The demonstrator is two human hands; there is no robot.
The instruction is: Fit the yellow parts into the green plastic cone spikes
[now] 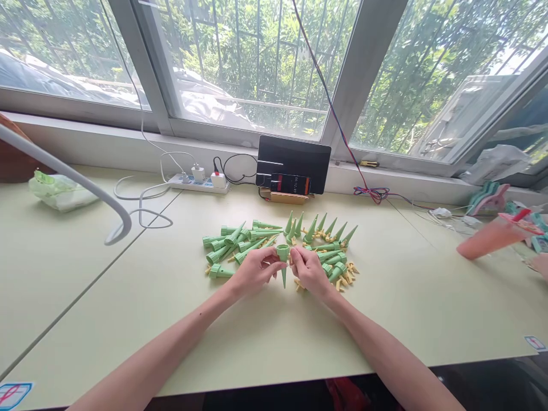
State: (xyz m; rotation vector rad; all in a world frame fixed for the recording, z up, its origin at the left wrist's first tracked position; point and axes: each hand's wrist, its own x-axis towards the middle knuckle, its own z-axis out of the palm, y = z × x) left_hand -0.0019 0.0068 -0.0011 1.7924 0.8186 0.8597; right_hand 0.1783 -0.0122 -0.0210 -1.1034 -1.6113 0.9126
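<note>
Head view: left hand (257,267) clamped on a green plastic spike with a wide ribbed collar (283,256), collar up, tip down, held in front of the parts spread. Right hand (309,268) fingertips together just beside the collar; can't tell what, if anything, is pinched.

Left of the hands: loose heap of similar green plastic spikes (220,271), lying flat at mixed angles. Behind the right hand: arc of upright green cones (333,226), tips up. Small yellow angled plastic pieces (349,277) scattered right of that hand. Black phone with a lit timer (291,184) at back.
</note>
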